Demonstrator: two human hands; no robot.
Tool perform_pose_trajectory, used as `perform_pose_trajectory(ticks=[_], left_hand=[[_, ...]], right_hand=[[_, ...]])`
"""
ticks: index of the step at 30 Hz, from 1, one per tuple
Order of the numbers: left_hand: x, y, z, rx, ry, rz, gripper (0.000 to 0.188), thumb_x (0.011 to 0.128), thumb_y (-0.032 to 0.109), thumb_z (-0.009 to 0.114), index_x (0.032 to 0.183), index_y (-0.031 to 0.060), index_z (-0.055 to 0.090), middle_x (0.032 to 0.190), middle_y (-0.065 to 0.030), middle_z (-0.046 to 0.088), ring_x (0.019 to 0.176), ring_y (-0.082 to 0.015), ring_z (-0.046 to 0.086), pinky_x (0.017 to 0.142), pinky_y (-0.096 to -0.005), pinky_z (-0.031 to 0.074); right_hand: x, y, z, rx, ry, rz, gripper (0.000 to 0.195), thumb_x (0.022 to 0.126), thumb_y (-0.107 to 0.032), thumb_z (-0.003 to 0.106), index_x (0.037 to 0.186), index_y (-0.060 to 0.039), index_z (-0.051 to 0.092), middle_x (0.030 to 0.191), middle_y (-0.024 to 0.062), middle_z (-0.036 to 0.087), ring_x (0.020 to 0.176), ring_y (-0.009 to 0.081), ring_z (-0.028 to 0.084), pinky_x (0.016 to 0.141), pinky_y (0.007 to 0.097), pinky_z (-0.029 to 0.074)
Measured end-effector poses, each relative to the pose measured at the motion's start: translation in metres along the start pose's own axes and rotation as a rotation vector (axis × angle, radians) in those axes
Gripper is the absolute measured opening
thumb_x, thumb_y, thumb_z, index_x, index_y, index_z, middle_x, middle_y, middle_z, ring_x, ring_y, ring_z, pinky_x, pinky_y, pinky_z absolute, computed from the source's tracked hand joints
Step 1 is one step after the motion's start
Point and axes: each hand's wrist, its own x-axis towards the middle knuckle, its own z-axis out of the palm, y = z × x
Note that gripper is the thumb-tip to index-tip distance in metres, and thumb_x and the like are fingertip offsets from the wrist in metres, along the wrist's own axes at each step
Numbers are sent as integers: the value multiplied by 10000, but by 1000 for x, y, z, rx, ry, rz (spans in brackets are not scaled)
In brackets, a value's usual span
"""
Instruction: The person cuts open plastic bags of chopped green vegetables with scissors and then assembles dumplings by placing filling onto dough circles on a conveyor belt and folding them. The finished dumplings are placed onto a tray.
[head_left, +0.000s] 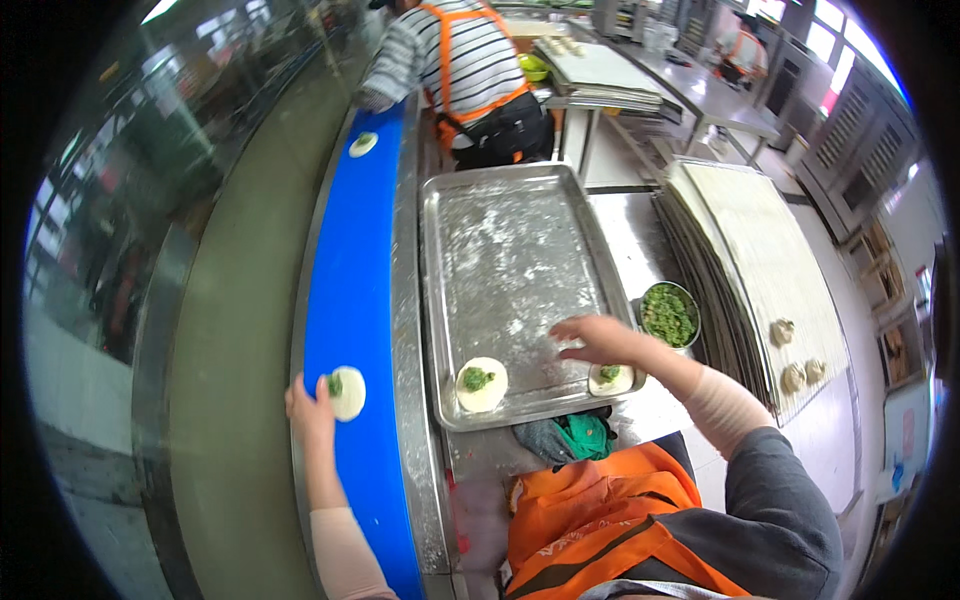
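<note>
My left hand (310, 412) is at the left edge of a blue conveyor belt (349, 277), fingers apart. Its thumb lies against or just over the edge of a round dough wrapper (349, 397) with chopped green filling; whether it touches is unclear. Slightly blurred, my right hand (596, 340) hovers open over a floured metal tray (517, 247), with nothing visible in it. One filled wrapper (482, 385) lies flat in the tray's near left corner. Another wrapper (610, 379) sits in the near right corner, partly below my right wrist.
A metal bowl of green filling (670, 315) stands right of the tray. Beyond it, stacked cloth-covered boards (757, 247) carry several shaped buns (795, 376). Farther up the belt is another wrapper (363, 145), near a co-worker (476, 67). A cloth bundle (570, 436) lies before the tray.
</note>
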Motion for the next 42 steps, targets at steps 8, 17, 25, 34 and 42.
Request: perform_pose_trajectory(ticks=[8, 17, 25, 34, 42], left_hand=[[-9, -43, -17, -329, -617, -420, 555, 855, 526, 594, 1120, 41, 553, 1008, -81, 600, 937, -186, 554, 660, -329, 465], [-61, -37, -45, -327, -538, -329, 482, 792, 281, 743, 1133, 14, 532, 1006, -114, 594, 855, -188, 561, 685, -322, 472], [-153, -78, -57, 285, -133, 499, 483, 761, 115, 707, 1188, -3, 517, 1049, -122, 610, 923, -216, 595, 808, -323, 482], [-191, 23, -121, -251, -614, -75, 630, 794, 275, 741, 1298, -2, 483, 1115, -154, 587, 951, -220, 575, 787, -314, 500], [-219, 139, -91, -277, -727, 366, 586, 706, 134, 791, 1203, -4, 511, 1087, -169, 627, 980, -271, 625, 827, -348, 496]], right_hand=[[2, -57, 70, 272, -173, -140, 390, 863, -257, 647, 1195, -71, 565, 1053, 137, 651, 972, 288, 634, 837, 383, 502], [-32, -69, 80, 271, -54, -210, 375, 818, -276, 673, 1121, -68, 594, 988, 129, 663, 942, 333, 620, 786, 422, 485], [-52, -69, 95, 347, -14, -256, 340, 818, -234, 662, 1098, -51, 599, 982, 136, 648, 923, 335, 619, 777, 428, 492], [-31, -130, 146, 774, 70, -412, 423, 810, -205, 672, 1194, -65, 562, 869, 102, 650, 812, 260, 637, 694, 374, 489], [-63, -143, 162, 1707, -398, 74, 392, 963, -338, 507, 1245, -65, 526, 1037, 57, 642, 894, 121, 631, 712, 251, 542]])
